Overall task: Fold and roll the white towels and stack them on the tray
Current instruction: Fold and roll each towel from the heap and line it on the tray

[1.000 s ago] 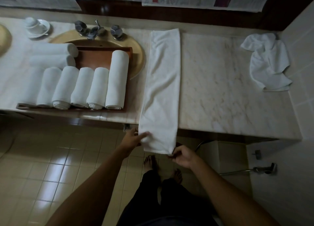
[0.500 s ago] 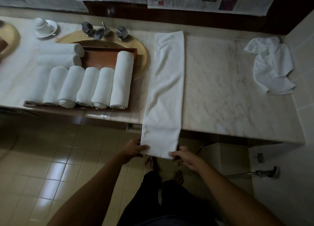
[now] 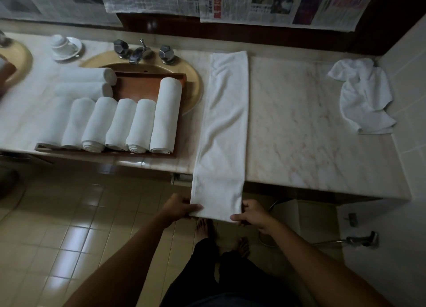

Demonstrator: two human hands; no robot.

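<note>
Long white towel folded into a narrow strip (image 3: 224, 131) lies across the pale marble counter (image 3: 311, 131), near end hanging over the front edge. Left hand (image 3: 178, 208) pinches its near left corner, thumb on top; right hand (image 3: 252, 214) pinches the near right corner. Brown wooden tray (image 3: 140, 87) sits left of the strip, over the sink, holding a row of rolled white towels (image 3: 129, 124). Crumpled white towel (image 3: 364, 99) at the counter's far right, well apart
</note>
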